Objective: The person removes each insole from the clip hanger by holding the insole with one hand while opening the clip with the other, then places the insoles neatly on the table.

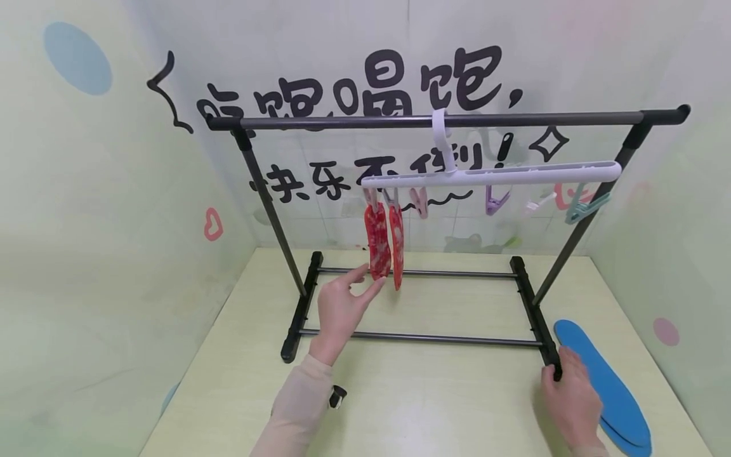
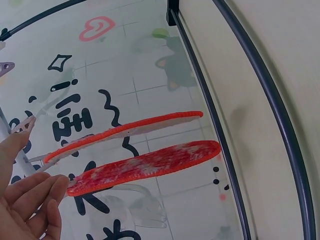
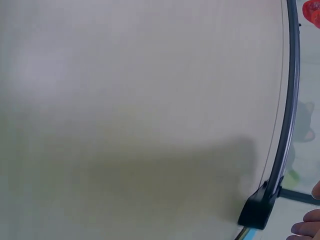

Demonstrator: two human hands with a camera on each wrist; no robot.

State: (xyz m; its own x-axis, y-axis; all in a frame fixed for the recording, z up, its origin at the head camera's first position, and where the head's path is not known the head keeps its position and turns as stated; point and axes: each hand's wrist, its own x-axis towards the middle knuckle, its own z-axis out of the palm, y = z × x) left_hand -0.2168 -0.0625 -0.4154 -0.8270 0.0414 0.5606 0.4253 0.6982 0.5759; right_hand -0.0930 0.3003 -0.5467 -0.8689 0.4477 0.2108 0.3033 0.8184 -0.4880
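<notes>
Two red insoles, one mottled [image 1: 377,241] and one seen edge-on [image 1: 396,244], hang from clips at the left end of a lilac hanger [image 1: 514,174]. My left hand [image 1: 342,308] is raised at the mottled insole's lower end, thumb and fingers spread on either side. In the left wrist view a gap shows between its thumb and fingers [image 2: 47,195]; contact with the insole is unclear. The hanger hooks over the top bar of a black rack [image 1: 342,123]. My right hand [image 1: 573,400] holds the front end of the rack's right foot [image 1: 537,324], thumb and fingers on opposite sides.
Blue insoles [image 1: 605,387] lie on the table right of the rack. A small black-and-white object [image 1: 337,397] sits beside my left sleeve. Further along the hanger dangle pink [image 1: 419,203], purple [image 1: 495,200] and teal [image 1: 585,204] clips. Printed walls enclose the table [image 1: 434,400].
</notes>
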